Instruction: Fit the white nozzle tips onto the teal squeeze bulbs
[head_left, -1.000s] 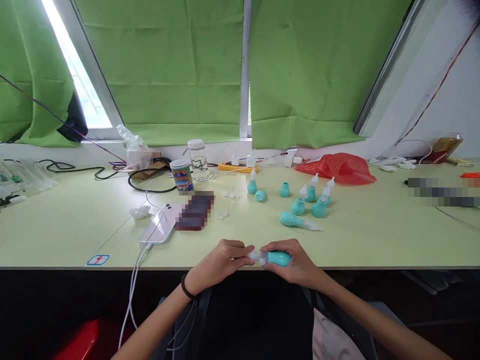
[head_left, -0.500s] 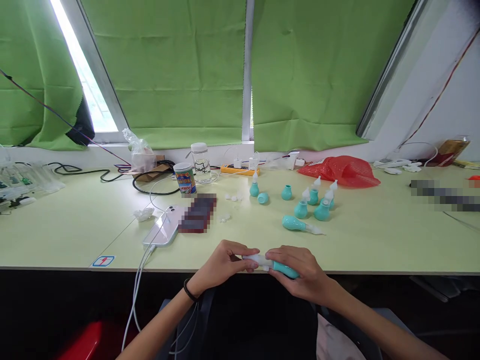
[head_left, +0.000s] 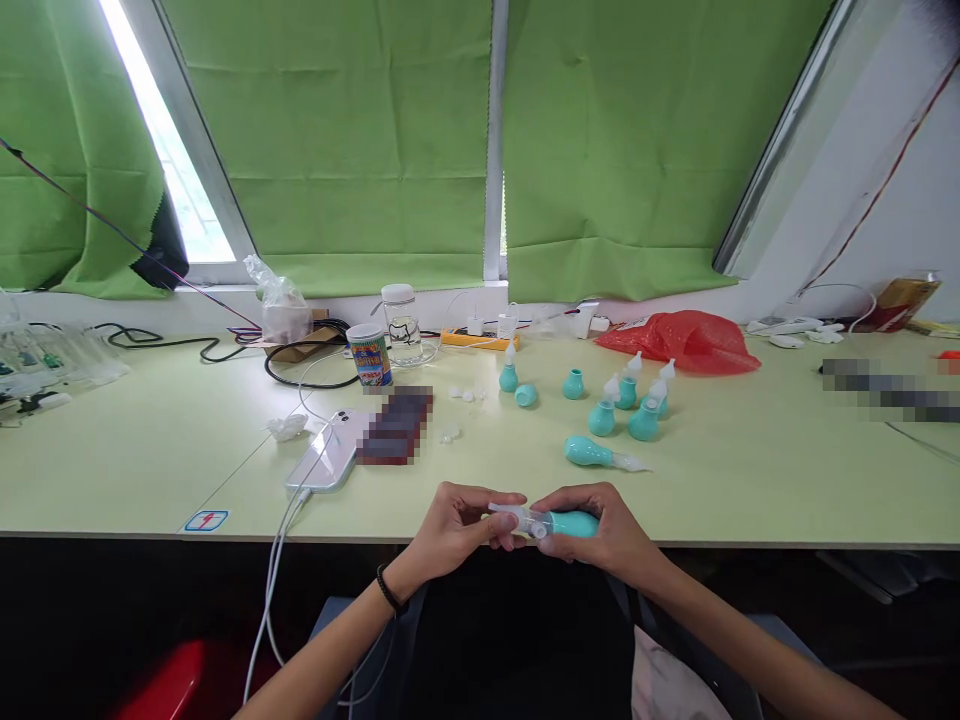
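At the table's front edge, my left hand (head_left: 459, 528) pinches the clear nozzle (head_left: 517, 519) of a teal bulb. My right hand (head_left: 600, 525) is closed round the teal bulb (head_left: 574, 524), whose end joins the nozzle. Beyond my right hand another teal bulb (head_left: 587, 451) lies on its side with a clear tip pointing right. Several teal bulbs stand farther back, some with clear tips, such as the front right bulb (head_left: 643, 420). One tipless bulb (head_left: 573, 384) is upright; another (head_left: 526, 396) is tilted.
Small clear pieces (head_left: 450, 435) lie left of the bulbs. A phone (head_left: 326, 455) with a white cable, a dark blurred item (head_left: 397, 425), a printed can (head_left: 369, 356) and a lidded jar (head_left: 403, 330) are at left. A red bag (head_left: 682, 342) sits behind the bulbs.
The held bulb has turned and levelled between my hands, so a small clear stub on the nozzle now faces me. My right fingers have shifted slightly up. The items on the table have not moved.
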